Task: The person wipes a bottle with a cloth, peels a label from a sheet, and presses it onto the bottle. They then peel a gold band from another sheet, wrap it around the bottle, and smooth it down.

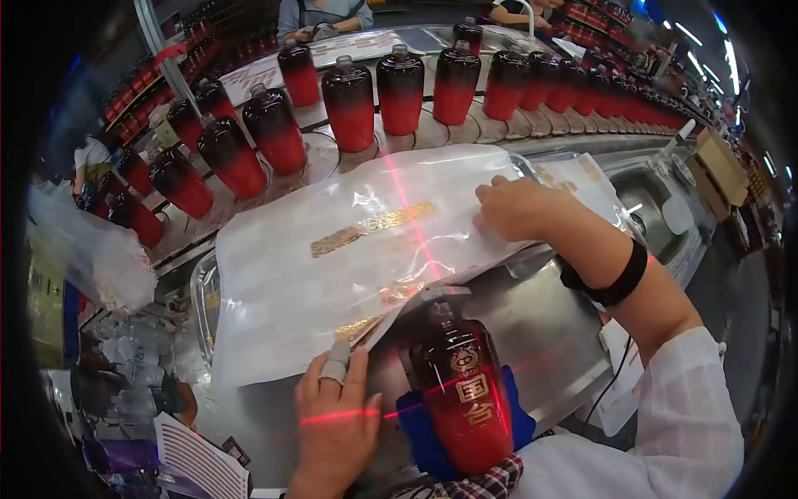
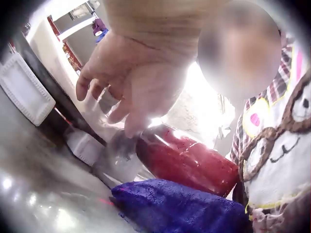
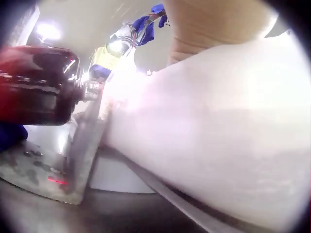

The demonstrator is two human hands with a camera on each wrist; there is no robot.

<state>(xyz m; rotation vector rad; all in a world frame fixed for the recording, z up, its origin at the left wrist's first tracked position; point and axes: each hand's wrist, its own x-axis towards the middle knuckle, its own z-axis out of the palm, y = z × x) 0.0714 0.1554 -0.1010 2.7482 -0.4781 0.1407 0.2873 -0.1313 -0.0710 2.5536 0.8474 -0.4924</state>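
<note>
A white translucent decal sheet [image 1: 283,291] with gold lettering lies over a metal tray, its front edge bowed up. My right hand [image 1: 519,208] is at the sheet's right part, fingers curled and pinching it; the right wrist view shows the sheet [image 3: 209,126] close below the wrist, the fingertips hidden. My left hand [image 1: 337,416] is at the front edge, a grey band [image 1: 336,362] round one finger, fingers loosely extended. In the left wrist view this hand [image 2: 141,73] hangs above a red-black bottle [image 1: 465,391], which lies tilted on a blue cloth [image 1: 411,428] with gold characters facing up.
Several red-black bottles [image 1: 349,104] stand on a curved conveyor [image 1: 320,154] behind the sheet. A sink [image 1: 644,200] and a cardboard box [image 1: 719,170] are at the right. Clear plastic bags [image 1: 91,249] and a striped label sheet [image 1: 199,457] are at the left. People sit across the conveyor.
</note>
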